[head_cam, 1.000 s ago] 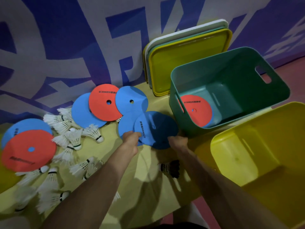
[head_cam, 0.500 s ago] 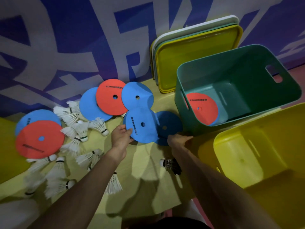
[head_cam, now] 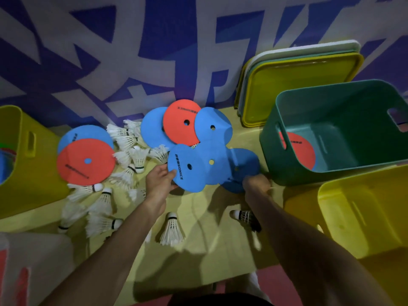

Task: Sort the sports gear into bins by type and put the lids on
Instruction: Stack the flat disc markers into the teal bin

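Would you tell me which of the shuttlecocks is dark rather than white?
The shuttlecock lying just below the right hand in the picture: its feathers are black behind a white cork, whereas every other one in view has white feathers.

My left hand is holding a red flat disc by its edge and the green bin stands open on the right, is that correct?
Not quite. The head view shows the left hand pinching a blue flat round disc by its edge, not a red one. The open teal-green plastic bin does stand to the right.
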Motion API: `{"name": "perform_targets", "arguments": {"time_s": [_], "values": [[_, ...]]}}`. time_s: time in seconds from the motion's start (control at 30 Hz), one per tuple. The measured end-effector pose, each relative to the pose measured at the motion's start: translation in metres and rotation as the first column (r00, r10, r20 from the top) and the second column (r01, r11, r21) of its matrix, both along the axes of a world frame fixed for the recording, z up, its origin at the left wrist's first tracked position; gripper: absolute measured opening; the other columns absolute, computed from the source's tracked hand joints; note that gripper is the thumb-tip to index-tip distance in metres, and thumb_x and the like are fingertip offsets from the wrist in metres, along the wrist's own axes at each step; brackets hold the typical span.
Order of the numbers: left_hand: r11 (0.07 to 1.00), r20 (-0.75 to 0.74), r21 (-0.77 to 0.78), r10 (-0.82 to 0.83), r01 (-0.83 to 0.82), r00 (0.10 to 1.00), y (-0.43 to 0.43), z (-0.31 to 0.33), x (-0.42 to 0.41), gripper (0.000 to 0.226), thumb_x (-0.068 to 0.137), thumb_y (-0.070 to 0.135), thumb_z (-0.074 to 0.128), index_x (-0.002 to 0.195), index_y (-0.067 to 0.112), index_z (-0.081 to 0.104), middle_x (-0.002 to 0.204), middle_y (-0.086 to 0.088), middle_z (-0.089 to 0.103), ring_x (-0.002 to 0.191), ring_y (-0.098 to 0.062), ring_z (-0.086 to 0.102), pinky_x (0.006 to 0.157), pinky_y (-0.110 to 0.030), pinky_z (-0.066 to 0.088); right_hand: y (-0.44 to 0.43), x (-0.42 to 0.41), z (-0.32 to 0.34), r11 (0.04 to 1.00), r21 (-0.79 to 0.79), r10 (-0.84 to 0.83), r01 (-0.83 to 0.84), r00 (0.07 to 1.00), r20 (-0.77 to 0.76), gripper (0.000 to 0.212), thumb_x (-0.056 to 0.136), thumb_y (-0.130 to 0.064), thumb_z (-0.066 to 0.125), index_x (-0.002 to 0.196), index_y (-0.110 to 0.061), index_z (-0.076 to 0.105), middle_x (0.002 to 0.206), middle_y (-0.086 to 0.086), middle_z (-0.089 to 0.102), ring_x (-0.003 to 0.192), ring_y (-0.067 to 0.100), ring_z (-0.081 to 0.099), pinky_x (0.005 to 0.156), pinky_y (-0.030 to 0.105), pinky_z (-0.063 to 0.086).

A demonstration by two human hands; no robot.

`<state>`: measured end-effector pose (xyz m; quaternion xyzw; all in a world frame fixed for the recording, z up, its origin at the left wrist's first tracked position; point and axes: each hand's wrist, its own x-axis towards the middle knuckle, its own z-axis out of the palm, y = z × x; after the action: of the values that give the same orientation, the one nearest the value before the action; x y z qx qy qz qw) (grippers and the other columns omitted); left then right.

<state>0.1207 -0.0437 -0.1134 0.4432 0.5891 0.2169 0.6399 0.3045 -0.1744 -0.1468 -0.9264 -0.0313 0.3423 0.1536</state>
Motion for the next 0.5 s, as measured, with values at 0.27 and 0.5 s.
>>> {"name": "perform_targets", "arguments": {"time_s": [0.27,0.5], "values": [[0.985,0.09,-0.012,0.175,-0.175,0.98,0.008,0.025,-0.015,0.03,0.092,0.001,0.057,0.121,0.0,0.057,0.114,-0.012,0.066,0.096,-0.023,0.066,0.066,-0.029,0.056,0.012,-0.022,0.055,0.872,0.49,-0.126,-0.007,0.963,0.238,0.023,0.084,-0.003,0.057,0.104,-0.011,0.059,0.099,0.007,0.067,0.084,0.02,0.058,0.068,0.03,0.049],[0.964,0.186,0.052,0.248,-0.261,0.951,0.004,0.064,-0.02,0.027,0.092,-0.001,0.055,0.119,0.001,0.056,0.11,-0.012,0.066,0.088,-0.019,0.066,0.055,-0.021,0.058,0.024,-0.005,0.109,0.824,0.465,0.092,-0.323,0.887,0.453,0.023,0.084,-0.013,0.059,0.104,-0.019,0.069,0.1,0.0,0.069,0.089,0.021,0.062,0.074,0.034,0.052]]}}
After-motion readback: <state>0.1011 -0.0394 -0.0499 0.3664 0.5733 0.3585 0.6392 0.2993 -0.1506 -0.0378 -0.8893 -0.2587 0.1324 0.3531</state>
